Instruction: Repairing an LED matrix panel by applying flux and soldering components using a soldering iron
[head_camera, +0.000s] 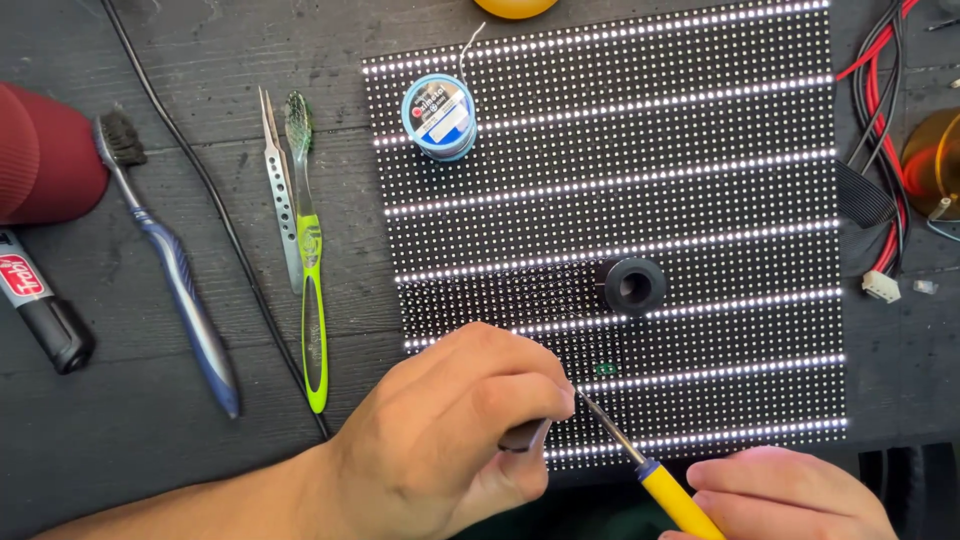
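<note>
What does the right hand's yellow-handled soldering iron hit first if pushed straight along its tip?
The left hand: the yellow-handled soldering iron, held by the right hand, points up-left with its tip at those fingers. Whether it touches them is unclear.

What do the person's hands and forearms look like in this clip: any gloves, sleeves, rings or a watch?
Both are bare. The left hand has no glove and no ring on the fingers that show, and its forearm, entering from the lower left, has no sleeve and no watch or band. The right hand is only partly in frame at the bottom edge; it is ungloved too, and its wrist and forearm are out of view.
</note>
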